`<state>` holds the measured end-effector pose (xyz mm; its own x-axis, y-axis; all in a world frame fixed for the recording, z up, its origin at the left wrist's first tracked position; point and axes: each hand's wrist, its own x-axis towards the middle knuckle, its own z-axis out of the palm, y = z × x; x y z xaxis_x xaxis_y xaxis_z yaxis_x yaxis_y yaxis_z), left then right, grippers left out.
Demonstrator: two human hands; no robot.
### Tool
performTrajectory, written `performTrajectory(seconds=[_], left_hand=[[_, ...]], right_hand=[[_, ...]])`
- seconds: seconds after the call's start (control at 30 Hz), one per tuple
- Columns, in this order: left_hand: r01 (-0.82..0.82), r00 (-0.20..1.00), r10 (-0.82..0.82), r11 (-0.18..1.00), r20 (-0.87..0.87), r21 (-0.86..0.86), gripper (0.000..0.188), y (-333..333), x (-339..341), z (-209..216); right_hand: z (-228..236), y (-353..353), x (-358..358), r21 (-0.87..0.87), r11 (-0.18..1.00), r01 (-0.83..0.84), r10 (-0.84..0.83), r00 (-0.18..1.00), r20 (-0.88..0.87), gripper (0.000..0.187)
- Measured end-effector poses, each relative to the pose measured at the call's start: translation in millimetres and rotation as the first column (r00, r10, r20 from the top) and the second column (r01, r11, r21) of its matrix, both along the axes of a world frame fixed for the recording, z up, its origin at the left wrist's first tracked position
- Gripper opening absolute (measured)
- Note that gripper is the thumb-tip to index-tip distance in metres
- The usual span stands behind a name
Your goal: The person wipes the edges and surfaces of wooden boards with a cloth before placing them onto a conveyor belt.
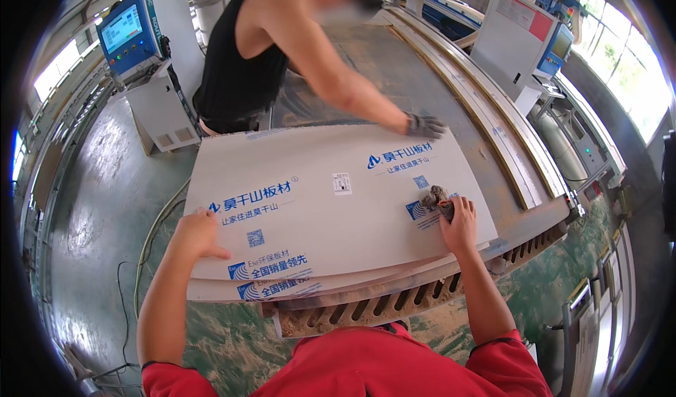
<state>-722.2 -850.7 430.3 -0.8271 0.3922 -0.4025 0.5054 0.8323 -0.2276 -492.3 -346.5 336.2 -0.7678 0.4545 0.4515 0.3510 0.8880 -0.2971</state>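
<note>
A large pale board [303, 217] with blue print, code squares and a white label lies flat before me. Beneath it a second pale board [211, 290] shows along the near edge. My left hand [199, 236] rests on the top board near its left edge, thumb spread away from the fingers. In my right hand [459, 224], over the board's right part, is a dusty brush-like thing [438, 198] with a dark handle and a fuzzy grey-brown head; its exact kind is unclear. Across from me, a co-worker's dark-gloved hand [425, 126] reaches to the board's far right corner.
The co-worker [239, 52] leans over the far left side of the dusty machine table [352, 52]. Long strips [493, 126] lie along its right. A slotted, sawdust-covered ledge [380, 305] runs along the front. Control cabinets [165, 104] stand at the left and right.
</note>
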Motion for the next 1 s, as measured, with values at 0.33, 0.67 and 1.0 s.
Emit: performTrajectory(seconds=[0.33, 0.67, 1.0], left_hand=[[-0.025, 0.999, 0.026, 0.998, -0.034, 0.052, 0.098, 2.1, 8.1, -0.9], [0.045, 0.995, -0.037, 0.995, -0.092, 0.084, 0.096, -6.0, 6.6, -7.3], [0.012, 0.999, -0.011, 0.999, -0.033, 0.043, 0.093, 6.4, 11.8, 6.6]], right_hand=[[2.4, 0.4, -3.3, 0.002, 1.0, 0.019, -0.019, 1.0, 0.013, 0.039], [1.7, 0.7, -5.8, -0.01, 1.0, -0.018, 0.018, 1.0, -0.009, 0.037], [3.1, -1.4, -7.4, -0.027, 1.0, -0.002, 0.003, 1.0, 0.011, 0.035]])
